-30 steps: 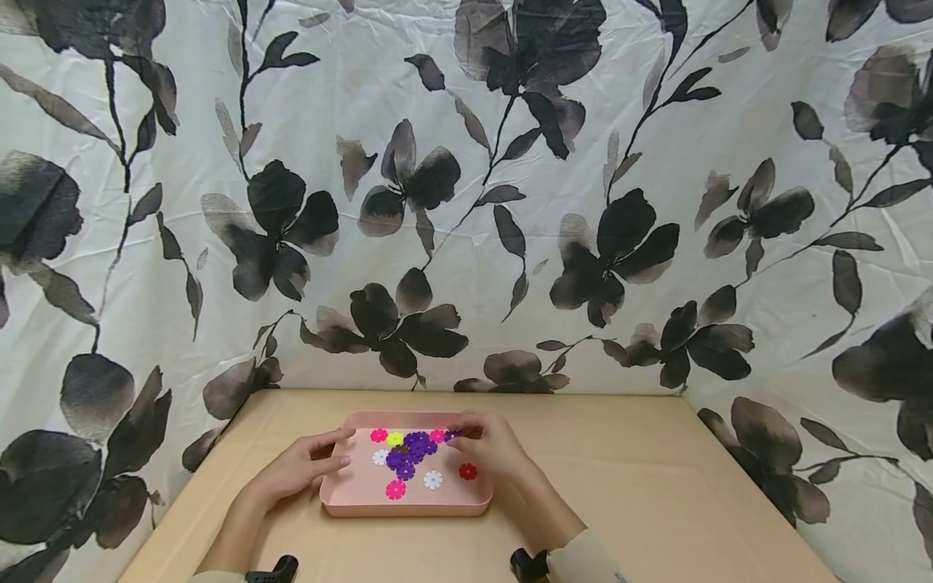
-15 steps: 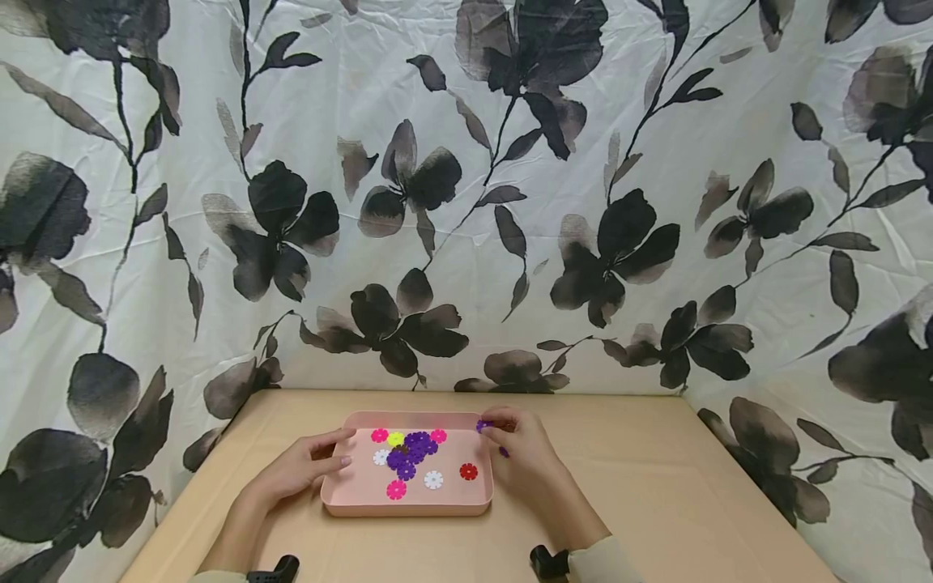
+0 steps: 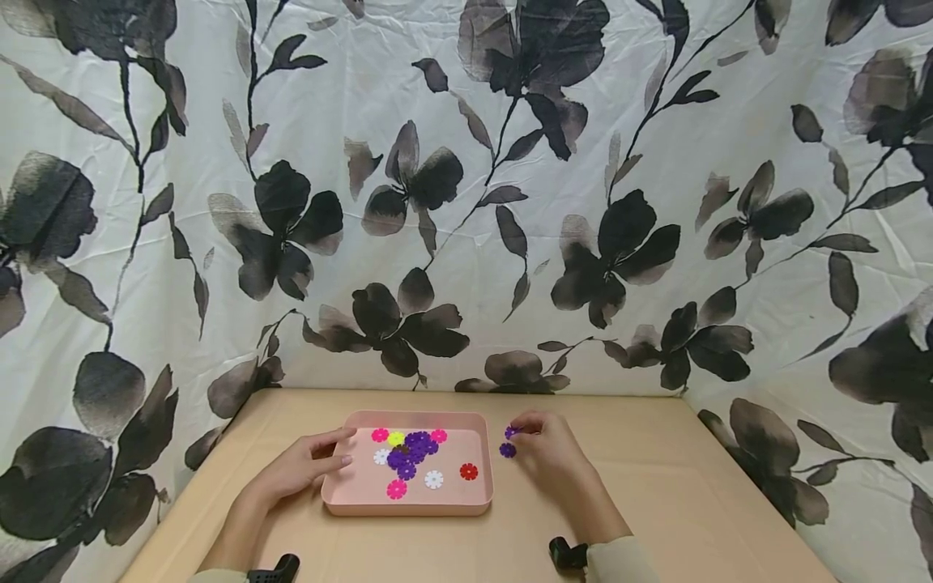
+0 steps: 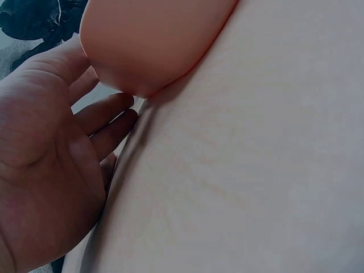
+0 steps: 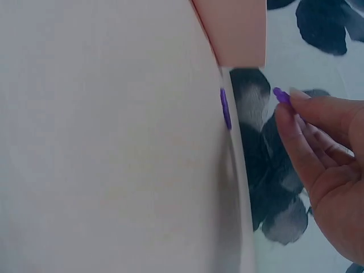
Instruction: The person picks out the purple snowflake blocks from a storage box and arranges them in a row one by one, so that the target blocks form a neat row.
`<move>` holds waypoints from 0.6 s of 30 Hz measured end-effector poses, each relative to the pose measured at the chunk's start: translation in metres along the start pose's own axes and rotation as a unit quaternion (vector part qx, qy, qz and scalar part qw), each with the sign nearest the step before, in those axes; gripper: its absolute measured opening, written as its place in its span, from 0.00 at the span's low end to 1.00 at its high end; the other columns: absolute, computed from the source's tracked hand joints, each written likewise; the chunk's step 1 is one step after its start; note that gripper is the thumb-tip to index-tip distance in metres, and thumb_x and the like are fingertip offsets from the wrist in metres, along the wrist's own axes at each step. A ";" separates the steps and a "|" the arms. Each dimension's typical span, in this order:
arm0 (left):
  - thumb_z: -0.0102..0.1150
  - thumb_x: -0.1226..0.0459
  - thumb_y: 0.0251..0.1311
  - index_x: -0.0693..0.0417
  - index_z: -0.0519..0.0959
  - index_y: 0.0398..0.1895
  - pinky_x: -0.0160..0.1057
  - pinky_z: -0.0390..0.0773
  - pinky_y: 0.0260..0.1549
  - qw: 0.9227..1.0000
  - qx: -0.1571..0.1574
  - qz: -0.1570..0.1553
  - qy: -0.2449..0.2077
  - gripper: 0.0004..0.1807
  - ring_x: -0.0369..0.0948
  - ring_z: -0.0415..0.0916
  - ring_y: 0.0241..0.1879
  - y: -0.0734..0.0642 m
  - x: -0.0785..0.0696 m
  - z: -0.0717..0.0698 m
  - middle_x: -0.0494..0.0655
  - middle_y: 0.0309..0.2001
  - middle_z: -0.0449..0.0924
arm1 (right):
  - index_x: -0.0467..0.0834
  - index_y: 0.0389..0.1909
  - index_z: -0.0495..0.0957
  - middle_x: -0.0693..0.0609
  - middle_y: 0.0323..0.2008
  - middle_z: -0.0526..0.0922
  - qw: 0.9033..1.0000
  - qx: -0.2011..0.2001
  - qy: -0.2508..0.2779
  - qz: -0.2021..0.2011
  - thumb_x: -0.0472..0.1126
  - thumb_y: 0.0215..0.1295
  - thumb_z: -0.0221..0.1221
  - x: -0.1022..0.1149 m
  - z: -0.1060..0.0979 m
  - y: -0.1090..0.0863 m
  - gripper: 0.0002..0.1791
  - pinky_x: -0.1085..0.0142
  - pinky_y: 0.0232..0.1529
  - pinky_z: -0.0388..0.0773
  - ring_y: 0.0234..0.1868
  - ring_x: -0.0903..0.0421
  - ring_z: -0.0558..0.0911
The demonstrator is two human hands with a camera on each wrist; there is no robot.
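A shallow pink tray (image 3: 452, 486) sits on the table with several small flower-shaped discs in it, mostly purple ones (image 3: 411, 453) clustered toward the upper middle. At the tray's left side, my left hand (image 3: 299, 465) holds the rim; its thumb and index finger reach over the edge, while other fingers lie by the outer wall (image 4: 148, 45). My right hand (image 3: 550, 449), just right of the tray, pinches a purple flower-shaped disc (image 5: 281, 95) between thumb and index finger, raised above the table. Another purple disc (image 3: 507, 450) lies on the table beneath it.
Also in the tray are pink discs (image 3: 397, 489), white discs (image 3: 433, 479), a yellow disc (image 3: 396, 438) and a red disc (image 3: 469, 471). The tan tabletop (image 3: 692, 486) ends against a floral cloth (image 3: 525, 202) behind and at both sides.
My right hand has moved right, from over the tray's upper right corner to beyond its right side, carrying the purple disc. The disc on the table has come into fuller view. The left hand stays put.
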State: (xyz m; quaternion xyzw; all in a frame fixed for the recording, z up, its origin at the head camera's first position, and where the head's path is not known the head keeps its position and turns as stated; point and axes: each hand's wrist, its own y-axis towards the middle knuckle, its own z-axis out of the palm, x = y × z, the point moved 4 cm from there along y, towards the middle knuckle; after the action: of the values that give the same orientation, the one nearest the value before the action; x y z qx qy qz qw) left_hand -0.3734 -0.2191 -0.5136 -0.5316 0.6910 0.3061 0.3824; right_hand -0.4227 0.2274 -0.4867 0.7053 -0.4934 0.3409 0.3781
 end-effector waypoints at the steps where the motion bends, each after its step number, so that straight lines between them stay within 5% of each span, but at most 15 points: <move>1: 0.65 0.51 0.70 0.50 0.72 0.75 0.67 0.55 0.76 1.000 0.001 0.003 0.000 0.34 0.62 0.53 0.80 0.000 0.000 0.000 0.59 0.79 0.63 | 0.39 0.44 0.88 0.46 0.42 0.87 1.000 0.000 -0.006 0.003 0.29 0.65 0.65 -0.002 -0.002 0.000 0.08 0.67 0.47 0.81 0.44 0.55 0.82; 18: 0.66 0.53 0.70 0.50 0.72 0.75 0.67 0.56 0.76 1.000 0.000 0.007 -0.015 0.33 0.62 0.54 0.80 0.001 0.000 0.000 0.61 0.79 0.62 | 0.34 0.41 0.88 0.43 0.39 0.90 1.000 0.006 -0.009 0.011 0.26 0.58 0.70 -0.029 -0.015 0.003 0.09 0.67 0.45 0.80 0.41 0.54 0.84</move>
State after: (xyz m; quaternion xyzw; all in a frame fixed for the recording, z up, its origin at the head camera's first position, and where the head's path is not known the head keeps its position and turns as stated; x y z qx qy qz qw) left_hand -0.3744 -0.2186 -0.5139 -0.5223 0.6886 0.3169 0.3907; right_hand -0.4354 0.2527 -0.5038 0.7048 -0.5025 0.3423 0.3655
